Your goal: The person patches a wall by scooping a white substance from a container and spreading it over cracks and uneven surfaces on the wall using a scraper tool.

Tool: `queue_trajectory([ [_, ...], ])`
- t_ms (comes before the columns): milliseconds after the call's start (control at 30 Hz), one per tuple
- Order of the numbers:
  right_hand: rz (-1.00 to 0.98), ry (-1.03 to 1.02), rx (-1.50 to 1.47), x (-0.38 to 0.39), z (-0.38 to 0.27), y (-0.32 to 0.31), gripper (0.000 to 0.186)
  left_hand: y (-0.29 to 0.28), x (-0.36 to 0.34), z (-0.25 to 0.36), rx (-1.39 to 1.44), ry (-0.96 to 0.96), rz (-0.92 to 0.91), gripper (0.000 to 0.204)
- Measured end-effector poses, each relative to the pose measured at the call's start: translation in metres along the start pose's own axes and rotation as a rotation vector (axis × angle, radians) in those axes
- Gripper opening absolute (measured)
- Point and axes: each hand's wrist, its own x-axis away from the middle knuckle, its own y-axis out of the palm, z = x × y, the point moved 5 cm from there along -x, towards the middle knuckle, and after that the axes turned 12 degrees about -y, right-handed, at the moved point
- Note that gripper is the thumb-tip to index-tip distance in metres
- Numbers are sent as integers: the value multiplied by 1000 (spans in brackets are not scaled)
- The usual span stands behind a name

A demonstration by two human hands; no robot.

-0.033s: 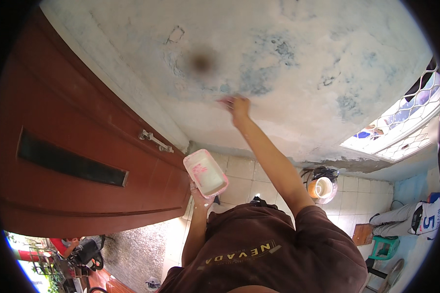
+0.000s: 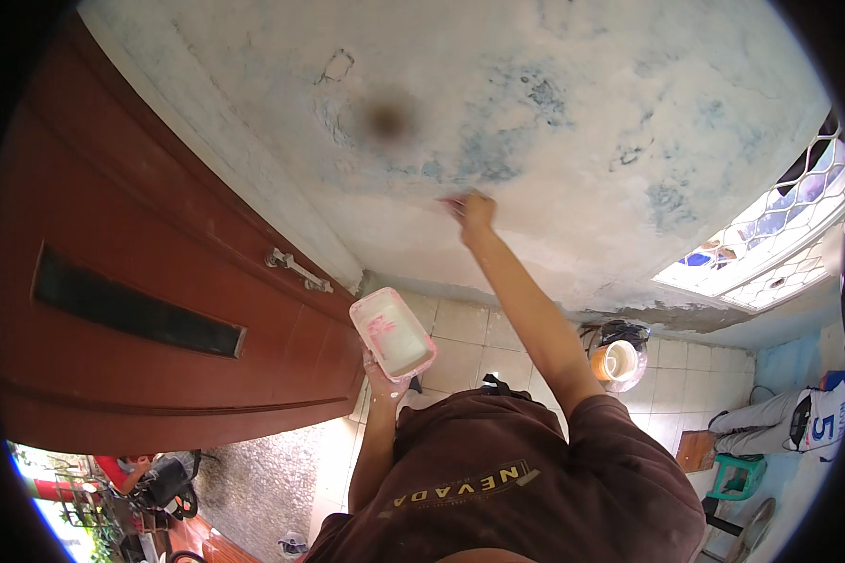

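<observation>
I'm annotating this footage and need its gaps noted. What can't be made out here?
Head view:
Left hand: fingers partly hidden by the tub.
Pink thing at the right hand: too small and blurred to identify.
Red-brown door: cut off by the picture's dark rim.

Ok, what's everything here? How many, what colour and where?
Wall: one, white with blue patches, ahead.
Door: one, reddish-brown, left.
Handle: one, silver, on the door.
Window: one, white-grilled, right.
Tiled floor: one, pale, below.
Tub: one, cream and orange, right of centre.
Stool: one, green, lower right.
Clothes: two, grey and white, far right.
Container: one, white and pink, lower middle.
Tool: one, pinkish, blurred, near the wall.
Shirt: one, brown, bottom middle.
Left-hand fingers: one set, white-smudged, holding the container.
Right-hand fingers: one set, blurred, holding the tool.
</observation>
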Motion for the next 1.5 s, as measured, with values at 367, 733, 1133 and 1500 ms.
queue_trajectory([
  [367, -360, -307, 74, 20, -184, 262, 24, 16, -22, 9, -127, -38, -65, 52],
  [733, -253, 229, 125, 4, 8, -44, 35, -30, -47, 21, -4, -137, -65, 51],
  [1133, -600, -374, 75, 58, -154, 315, 37, -28, -69, 95, 96, -272, -24, 50],
  [1500, 214, -432, 367, 56, -41, 2, 27, -50, -68, 144, -48, -276, -17, 54],
])
